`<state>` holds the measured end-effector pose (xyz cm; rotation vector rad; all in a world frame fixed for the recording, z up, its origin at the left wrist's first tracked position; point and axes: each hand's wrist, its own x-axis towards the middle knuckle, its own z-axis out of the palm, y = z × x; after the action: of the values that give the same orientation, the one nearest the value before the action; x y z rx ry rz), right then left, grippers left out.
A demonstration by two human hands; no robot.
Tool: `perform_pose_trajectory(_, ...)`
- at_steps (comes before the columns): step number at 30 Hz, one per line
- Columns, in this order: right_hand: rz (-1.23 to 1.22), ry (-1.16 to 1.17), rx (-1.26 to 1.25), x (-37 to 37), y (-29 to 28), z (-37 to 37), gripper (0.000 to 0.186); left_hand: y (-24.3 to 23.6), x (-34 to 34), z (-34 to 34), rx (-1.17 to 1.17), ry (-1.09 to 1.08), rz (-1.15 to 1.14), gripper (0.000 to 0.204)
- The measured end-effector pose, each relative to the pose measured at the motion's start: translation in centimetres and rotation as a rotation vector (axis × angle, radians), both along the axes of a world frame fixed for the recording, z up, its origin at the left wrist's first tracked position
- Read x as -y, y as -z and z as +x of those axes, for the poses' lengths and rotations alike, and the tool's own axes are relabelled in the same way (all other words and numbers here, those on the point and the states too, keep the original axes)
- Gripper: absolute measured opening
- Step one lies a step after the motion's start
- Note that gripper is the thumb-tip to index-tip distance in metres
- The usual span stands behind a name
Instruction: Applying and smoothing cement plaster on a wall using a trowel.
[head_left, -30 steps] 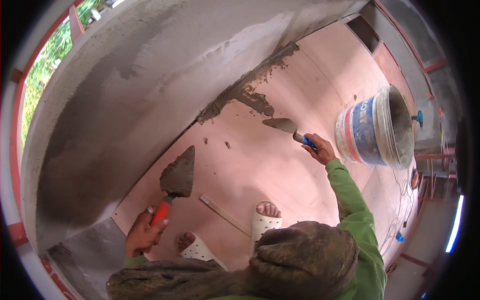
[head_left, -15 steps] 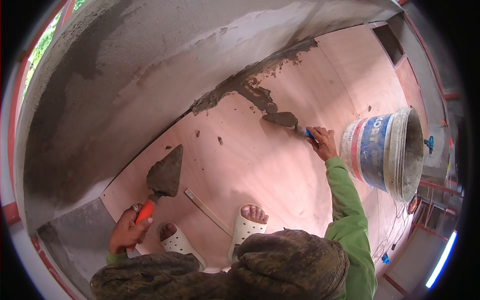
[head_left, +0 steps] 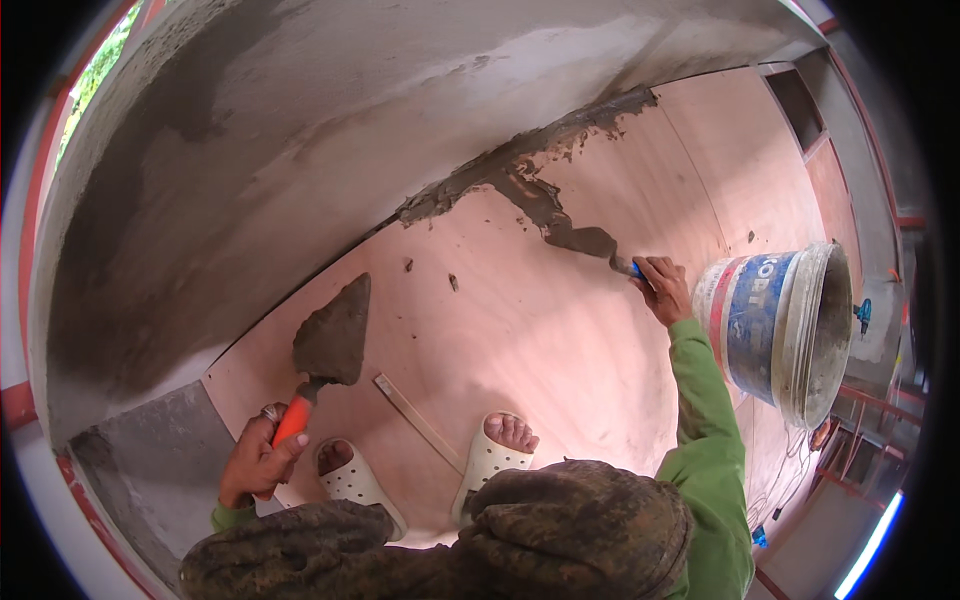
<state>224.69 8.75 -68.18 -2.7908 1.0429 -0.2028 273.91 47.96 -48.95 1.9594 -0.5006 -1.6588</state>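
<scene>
My left hand (head_left: 262, 459) is wrapped round the orange handle of a large pointed trowel (head_left: 335, 335), whose blade is coated in grey mortar. Out to the right, my right hand (head_left: 664, 290) grips the blue handle of a smaller trowel (head_left: 590, 242). That blade, also covered in mortar, lies low over the pinkish plywood board (head_left: 560, 340), against the end of a wet mortar patch (head_left: 528, 195). The patch runs from there up to the foot of the grey plastered wall (head_left: 330, 130). Whether the small blade presses on the board is hard to see.
Right of my right hand a white and blue bucket (head_left: 770, 330) lies close by, its mouth facing right. A thin wooden strip (head_left: 418, 425) lies between my sandalled feet (head_left: 495, 450). Cables (head_left: 795, 470) trail beyond the bucket, and mortar crumbs (head_left: 454, 283) dot the board.
The view has shifted slightly. My right hand and the small trowel have shifted a little, with the blade still at the mortar's end. My left hand holds its trowel almost still.
</scene>
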Motion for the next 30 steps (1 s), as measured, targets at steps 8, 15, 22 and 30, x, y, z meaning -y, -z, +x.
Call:
perform_pose_trajectory(8, -0.031, 0.052, -0.057, -2.3, 1.1, 0.1, 0.038, 0.3, -0.1, 0.3, 0.032, 0.004, -0.081, 0.035)
perform_pose_trajectory(15, -0.042, 0.057, -0.065, -0.2, 1.7, 2.8, 0.036, 0.3, 0.1, -0.3, 0.027, -0.016, -0.073, 0.037)
perform_pose_trajectory(22, -0.059, 0.094, -0.092, 0.9, 2.0, 4.8, 0.034, 0.6, 0.1, -0.2, 0.036, 0.038, -0.099, 0.039)
perform_pose_trajectory(30, -0.033, 0.150, -0.106, 5.4, 2.6, 8.4, 0.034, -0.1, 0.8, -0.3, 0.006, 0.046, -0.077, 0.039)
